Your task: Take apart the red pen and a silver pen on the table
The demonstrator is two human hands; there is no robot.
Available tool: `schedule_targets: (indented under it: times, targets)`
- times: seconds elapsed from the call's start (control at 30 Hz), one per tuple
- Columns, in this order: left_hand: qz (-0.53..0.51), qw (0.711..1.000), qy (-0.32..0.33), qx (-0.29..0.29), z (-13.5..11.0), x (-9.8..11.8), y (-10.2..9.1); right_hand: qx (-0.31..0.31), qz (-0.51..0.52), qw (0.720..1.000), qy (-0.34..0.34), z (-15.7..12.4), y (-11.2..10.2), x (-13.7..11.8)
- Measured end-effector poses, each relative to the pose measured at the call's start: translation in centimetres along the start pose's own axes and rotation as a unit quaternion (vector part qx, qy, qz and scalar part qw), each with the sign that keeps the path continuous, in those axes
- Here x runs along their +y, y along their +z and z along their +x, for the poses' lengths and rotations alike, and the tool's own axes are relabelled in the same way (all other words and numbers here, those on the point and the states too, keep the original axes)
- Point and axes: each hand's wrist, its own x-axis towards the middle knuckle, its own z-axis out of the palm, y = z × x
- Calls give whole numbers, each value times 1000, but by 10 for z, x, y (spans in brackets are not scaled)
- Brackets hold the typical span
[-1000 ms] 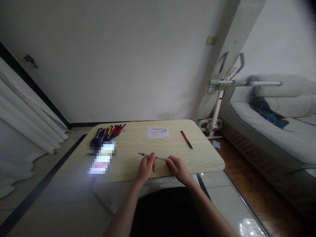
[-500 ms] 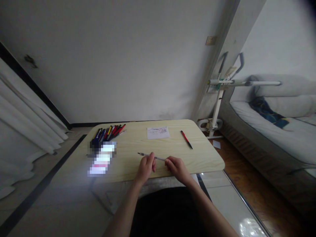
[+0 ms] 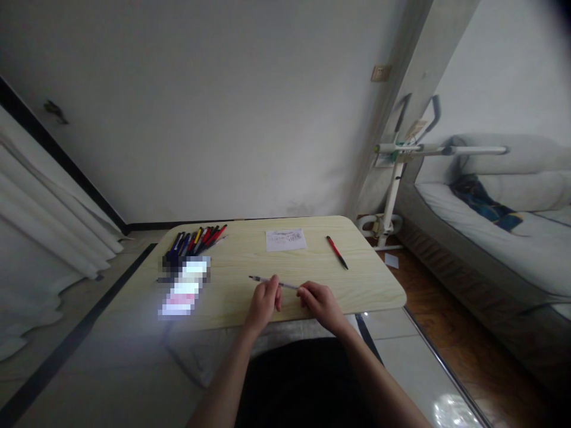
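Fingers (image 3: 275,295) of the left hand (image 3: 263,303) are closed around a slim pen (image 3: 289,286) at mid-barrel; the right hand (image 3: 322,304) pinches its other end. The slim pen lies level over the bench (image 3: 375,288) near the front edge, tip toward 9 o'clock; contact with the bench cannot be told. A red pen (image 3: 337,252) lies loose at 1 o'clock, well apart. A printed paper slip (image 3: 286,239) is at 12 o'clock, and a row of assorted pens (image 3: 198,239) at 10 o'clock.
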Motion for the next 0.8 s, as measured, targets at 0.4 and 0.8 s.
schedule_targets:
  times: [0.4,0.8]
  targets:
    - [-12,1000,5,0,-1,-3,-1,1,42,999,34,1,1,-2]
    - [-2,1000,1,4,1,-6,1,0,6,1000,12,0,3,0]
